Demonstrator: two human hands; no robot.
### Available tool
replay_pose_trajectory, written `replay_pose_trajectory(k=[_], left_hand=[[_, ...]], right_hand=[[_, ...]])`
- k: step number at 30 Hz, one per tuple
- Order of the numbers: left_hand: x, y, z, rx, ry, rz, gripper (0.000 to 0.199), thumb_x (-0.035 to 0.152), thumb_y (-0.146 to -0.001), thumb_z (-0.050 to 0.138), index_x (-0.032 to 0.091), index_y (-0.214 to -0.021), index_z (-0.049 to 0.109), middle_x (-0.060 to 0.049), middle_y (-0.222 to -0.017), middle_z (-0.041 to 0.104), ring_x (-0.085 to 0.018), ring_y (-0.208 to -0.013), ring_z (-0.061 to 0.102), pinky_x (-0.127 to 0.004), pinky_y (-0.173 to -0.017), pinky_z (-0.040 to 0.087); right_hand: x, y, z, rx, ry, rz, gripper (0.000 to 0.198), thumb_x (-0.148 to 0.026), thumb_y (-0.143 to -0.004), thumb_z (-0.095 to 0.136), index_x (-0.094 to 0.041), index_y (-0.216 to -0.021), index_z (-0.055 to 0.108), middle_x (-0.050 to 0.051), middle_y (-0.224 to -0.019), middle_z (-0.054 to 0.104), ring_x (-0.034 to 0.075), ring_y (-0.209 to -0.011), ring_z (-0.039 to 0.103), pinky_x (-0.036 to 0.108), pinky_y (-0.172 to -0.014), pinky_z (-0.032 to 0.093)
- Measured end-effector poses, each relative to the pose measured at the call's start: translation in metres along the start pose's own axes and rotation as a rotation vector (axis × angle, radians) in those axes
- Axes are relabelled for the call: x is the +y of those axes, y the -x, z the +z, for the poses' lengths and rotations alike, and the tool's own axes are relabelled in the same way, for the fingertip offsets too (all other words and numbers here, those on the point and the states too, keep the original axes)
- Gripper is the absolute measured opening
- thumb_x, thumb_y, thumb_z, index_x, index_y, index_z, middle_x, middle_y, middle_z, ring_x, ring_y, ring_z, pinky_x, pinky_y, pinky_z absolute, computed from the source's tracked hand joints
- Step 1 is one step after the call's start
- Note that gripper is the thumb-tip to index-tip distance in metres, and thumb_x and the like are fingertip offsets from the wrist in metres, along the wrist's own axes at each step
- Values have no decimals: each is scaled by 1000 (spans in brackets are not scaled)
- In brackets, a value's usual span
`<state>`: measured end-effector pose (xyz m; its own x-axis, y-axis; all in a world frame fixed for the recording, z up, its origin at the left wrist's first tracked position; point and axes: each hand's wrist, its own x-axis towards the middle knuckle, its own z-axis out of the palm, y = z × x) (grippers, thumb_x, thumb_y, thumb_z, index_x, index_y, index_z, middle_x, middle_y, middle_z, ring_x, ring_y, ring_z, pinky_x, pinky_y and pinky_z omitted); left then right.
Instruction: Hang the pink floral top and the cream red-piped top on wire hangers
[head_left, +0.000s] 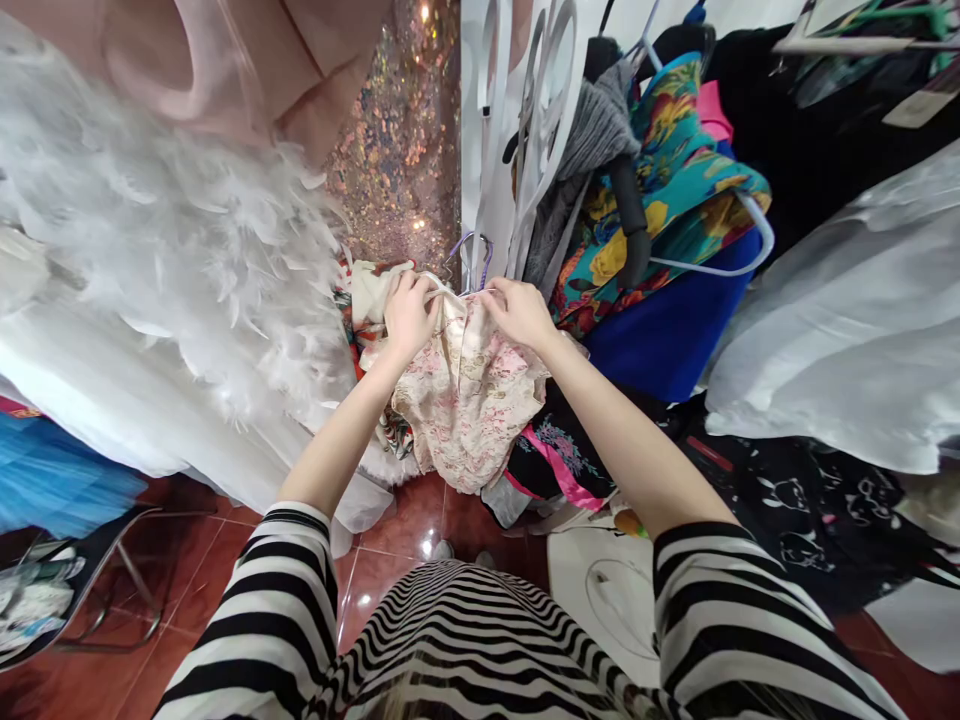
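Here, both hands (411,315) (521,312) gripping a pink-flowered garment (469,410) near its top — white feathers (217,270) crowding left, teal floral fabric (682,150) right.

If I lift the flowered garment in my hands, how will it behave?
The flowered garment will probably flop: its cloth droops in soft folds below your left hand and right hand. It should feel fairly light, since the fabric looks thin.

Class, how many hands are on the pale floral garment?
2: the left hand at the upper left of the garment, the right hand at its upper right. No others show.
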<state>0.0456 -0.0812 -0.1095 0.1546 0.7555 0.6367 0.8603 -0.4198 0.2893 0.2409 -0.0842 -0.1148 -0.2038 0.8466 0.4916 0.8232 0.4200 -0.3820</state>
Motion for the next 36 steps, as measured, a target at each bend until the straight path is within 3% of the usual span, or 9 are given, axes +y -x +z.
replay_pose_trajectory(k=[4, 10, 16, 19, 22, 25, 27, 30, 36], left_hand=[[8, 1, -1, -28, -19, 8, 11, 25, -91, 54, 21, -92, 65, -8, -105, 65, -26, -100, 63, -34, -80, 50], [3, 0, 1, -16, 36, 32, 14, 24, -92, 53, 21, -94, 67, -5, -100, 65, -20, -90, 64, -30, -77, 49], [1, -5, 7, 21, 61, 38, 13, 26, -92, 54, 21, -91, 66, -3, -94, 65, -20, -86, 64, -30, -78, 49], [0, -5, 11, 38, 94, 41, 12, 26, -93, 55, 21, -92, 66, -3, -94, 64, -18, -87, 63, -28, -77, 49], [-4, 9, 20, 118, 142, 64, 14, 25, -94, 53, 21, -101, 64, -6, -103, 62, -17, -89, 62, -28, -77, 48], [-8, 41, 35, 138, 135, 151, 15, 22, -95, 50, 19, -103, 63, -8, -103, 60, -18, -88, 61, -30, -75, 49], [-9, 69, 46, -39, 70, 261, 16, 18, -94, 47, 18, -96, 63, -6, -91, 61, -17, -81, 59, -29, -69, 48], [-7, 105, 56, -406, -65, 334, 21, 15, -94, 45, 21, -99, 64, -6, -90, 63, -18, -82, 62, -26, -65, 48], [9, 133, 56, -855, -223, 135, 40, 17, -97, 42, 25, -134, 54, -12, -118, 65, -23, -97, 70, -32, -77, 55]], right_hand=[[3, 2, 2, -24, 56, -66, 27, -46, -89, 57, -22, -83, 68, 10, -86, 71, 31, -93, 60, 39, -80, 45], [4, -6, 6, 118, 10, -100, 27, -35, -93, 47, -21, -84, 68, 9, -82, 68, 31, -94, 55, 46, -88, 41], [-12, -12, 10, 67, 60, -100, 34, -41, -96, 44, -19, -83, 68, 11, -90, 69, 32, -102, 55, 46, -90, 36], [-16, -13, 11, -22, 93, -122, 27, -39, -92, 54, -19, -81, 67, 10, -86, 69, 30, -95, 59, 40, -86, 36], [-18, -14, 9, -87, 90, -98, 19, -31, -90, 57, -20, -76, 65, 7, -78, 69, 26, -84, 62, 35, -78, 35], [-19, -16, 8, -89, 61, -72, 19, -31, -90, 57, -21, -76, 66, 5, -74, 68, 25, -78, 62, 33, -74, 35], [-22, -19, 7, -71, 55, -77, 17, -32, -90, 58, -21, -78, 66, 6, -77, 69, 25, -79, 62, 34, -76, 36], [-24, -23, 8, -38, 49, -130, 16, -32, -90, 59, -21, -80, 66, 7, -83, 71, 27, -85, 60, 37, -82, 36], [-20, -21, 14, -2, 6, -165, 24, -41, -93, 56, -22, -80, 64, 9, -83, 69, 28, -87, 56, 40, -82, 37]])
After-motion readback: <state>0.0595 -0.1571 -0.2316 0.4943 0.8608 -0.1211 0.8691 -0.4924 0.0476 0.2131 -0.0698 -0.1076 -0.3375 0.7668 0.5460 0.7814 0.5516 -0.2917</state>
